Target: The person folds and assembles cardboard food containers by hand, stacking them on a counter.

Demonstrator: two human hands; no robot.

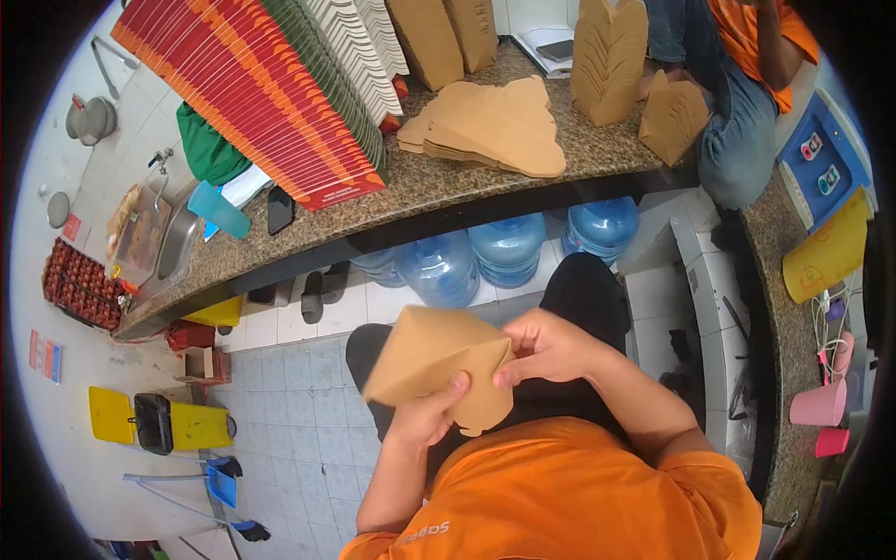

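Above my lap is a partly folded brown cardboard takeaway box (439,343), its sides raised and one end flap hanging down. My left hand (425,417) grips the near left side, thumb on the outside and the fingers mostly hidden beneath. At the right corner, my right hand (551,347) pinches the box's edge between thumb and fingers. Flat brown box blanks (499,126) lie piled on the granite counter ahead of me. Beyond them stand nested folded brown boxes (609,61), with a smaller stack (674,117) leaning beside a seated person's leg.
A tall stack of red cartons (271,103) covers the counter's left part, near a phone (280,211) and a teal cup (219,209). Large blue water bottles (439,269) stand under the counter. At right are a pink cup (819,403) and another person in orange (789,47).
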